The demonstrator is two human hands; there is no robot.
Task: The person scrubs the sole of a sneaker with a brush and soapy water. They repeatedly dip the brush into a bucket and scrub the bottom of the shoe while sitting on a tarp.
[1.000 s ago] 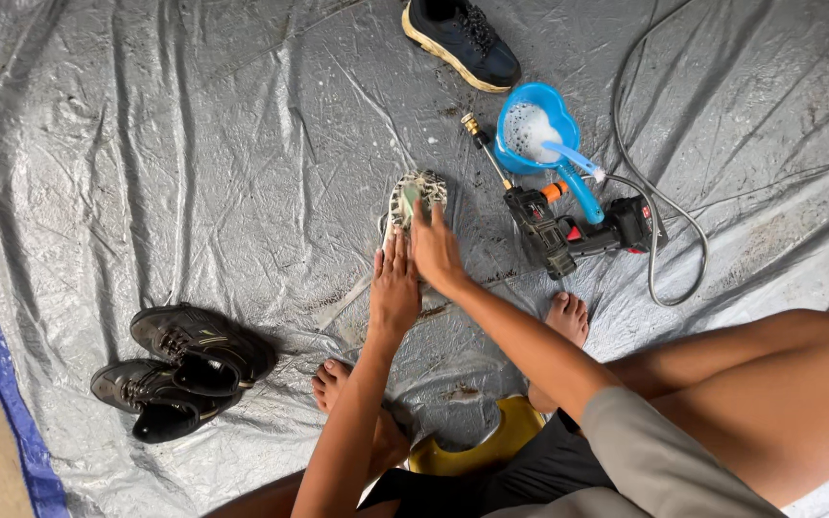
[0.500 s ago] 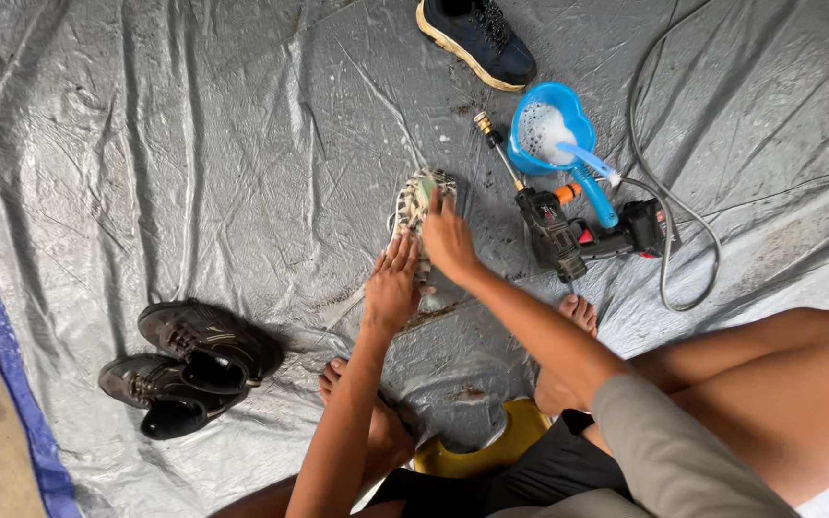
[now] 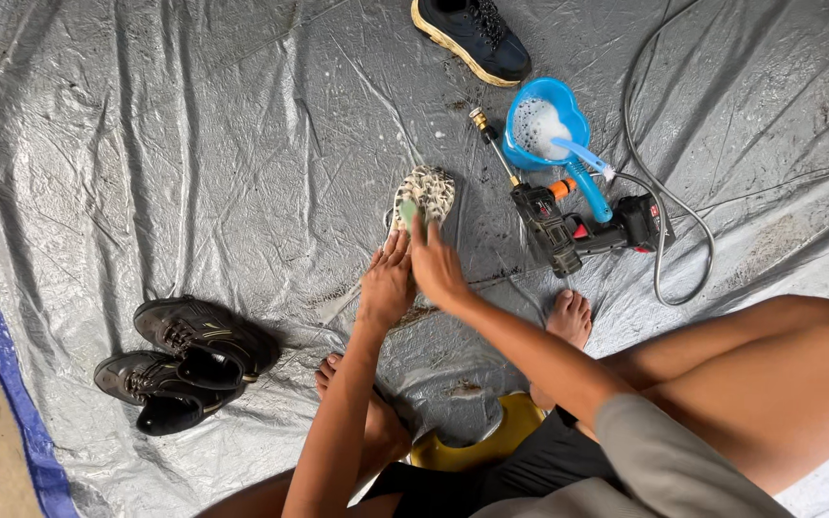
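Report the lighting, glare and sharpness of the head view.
Head view: soft, even daylight, with faint shadows under the pair of black shoes; pale glare streaks along the wrinkles of the silver tarp; sharp overall, though the right hand looks slightly smeared on the soapy shoe.

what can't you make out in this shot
Head view only:
- Shoe: near end hidden under the left hand and right hand.
- What the right fingers grip: too small to tell.
- Dark shoe: cut off by the top edge.
- Yellow stool: mostly hidden by the legs.
- Bowl: foam hides its contents.
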